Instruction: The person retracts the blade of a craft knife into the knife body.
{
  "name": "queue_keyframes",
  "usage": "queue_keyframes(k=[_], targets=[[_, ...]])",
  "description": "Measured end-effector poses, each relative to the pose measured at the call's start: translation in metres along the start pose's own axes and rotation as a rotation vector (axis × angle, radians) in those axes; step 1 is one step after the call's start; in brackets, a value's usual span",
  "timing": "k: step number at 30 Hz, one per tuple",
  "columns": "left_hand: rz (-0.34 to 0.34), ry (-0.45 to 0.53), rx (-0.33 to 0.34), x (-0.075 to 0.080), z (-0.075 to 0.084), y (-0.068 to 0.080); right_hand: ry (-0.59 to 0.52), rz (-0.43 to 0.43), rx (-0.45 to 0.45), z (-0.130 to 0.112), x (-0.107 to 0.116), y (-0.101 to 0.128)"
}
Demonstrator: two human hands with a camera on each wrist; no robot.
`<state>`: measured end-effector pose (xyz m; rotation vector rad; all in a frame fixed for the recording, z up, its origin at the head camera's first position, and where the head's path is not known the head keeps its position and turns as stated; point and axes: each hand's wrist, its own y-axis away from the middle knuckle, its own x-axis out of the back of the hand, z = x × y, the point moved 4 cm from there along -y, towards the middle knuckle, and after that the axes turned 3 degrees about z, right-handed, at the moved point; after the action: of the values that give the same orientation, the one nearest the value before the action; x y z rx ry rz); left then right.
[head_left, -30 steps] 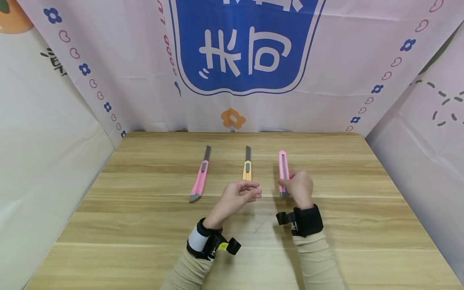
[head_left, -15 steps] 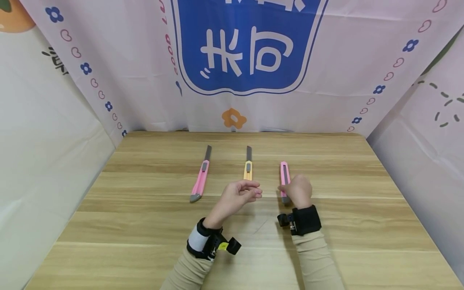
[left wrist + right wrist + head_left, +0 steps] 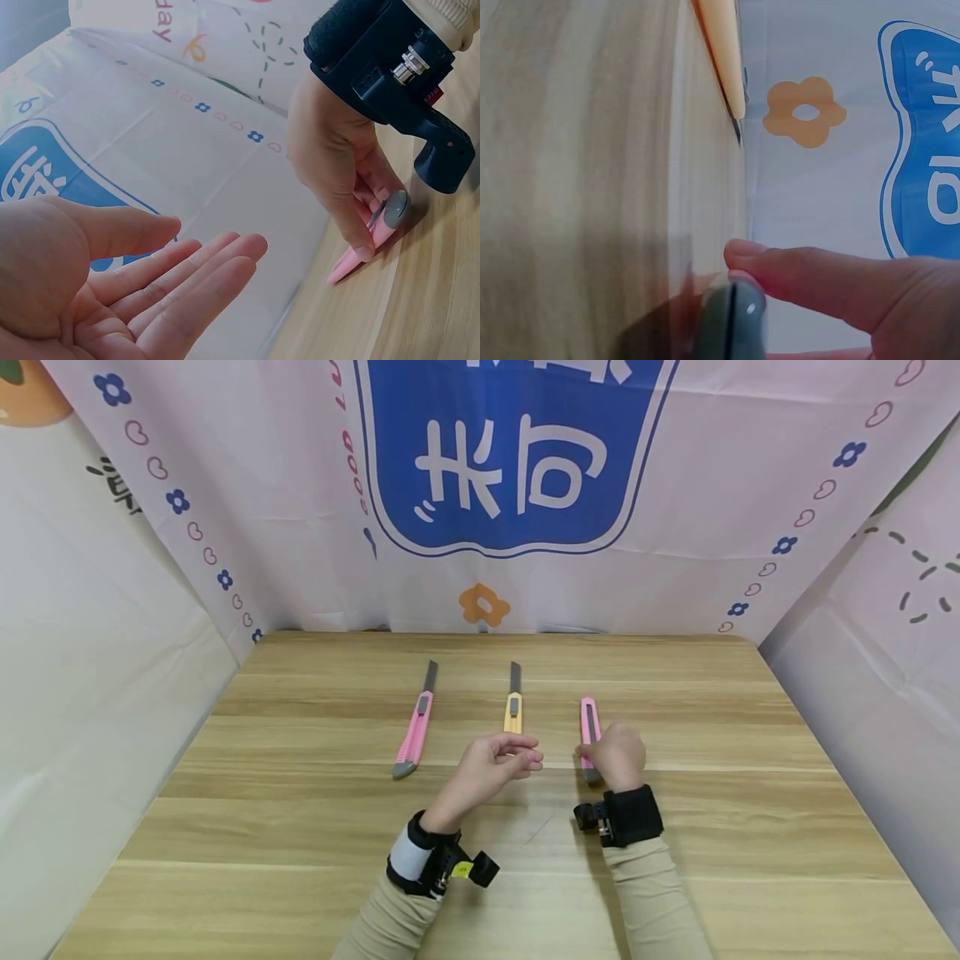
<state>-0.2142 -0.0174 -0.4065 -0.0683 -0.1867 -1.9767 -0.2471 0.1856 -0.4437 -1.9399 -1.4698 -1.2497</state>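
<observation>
My right hand (image 3: 621, 756) grips the lower part of a pink box cutter (image 3: 588, 717) on the right side of the table. Its blade is not extended, and its grey end (image 3: 731, 322) faces the camera in the right wrist view. My left hand (image 3: 483, 777) hovers with relaxed fingers, palm bare in the left wrist view. It overlaps the handle of a yellow box cutter (image 3: 513, 714), whose grey blade points to the back. Farther left lies another pink box cutter (image 3: 414, 735), blade out and slightly tilted.
The wooden table (image 3: 300, 835) ends at a printed cloth backdrop (image 3: 300, 568) behind the knives. Pale cloths hang at both sides, the left cloth (image 3: 97, 677) and the right cloth (image 3: 877, 652).
My right hand has drawn the right pink box cutter a little toward the front of the table, mostly in the first half second. My left hand stays in place.
</observation>
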Motion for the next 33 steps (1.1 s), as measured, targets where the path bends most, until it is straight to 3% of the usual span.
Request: queue_keyframes(k=[10,23,29,33], targets=[[-0.013,0.003,0.004,0.0,0.002,0.001,0.102,-0.032,-0.091,0.001,-0.003,-0.001],[0.021,0.009,0.013,0.002,0.001,0.001,0.143,-0.057,-0.124,0.0,-0.005,-0.003],[0.139,-0.028,0.003,0.008,-0.003,-0.002,0.123,-0.073,-0.127,0.002,-0.003,-0.003],[0.255,-0.127,-0.028,0.014,-0.004,-0.004,0.1,-0.07,-0.112,0.002,-0.001,-0.003]])
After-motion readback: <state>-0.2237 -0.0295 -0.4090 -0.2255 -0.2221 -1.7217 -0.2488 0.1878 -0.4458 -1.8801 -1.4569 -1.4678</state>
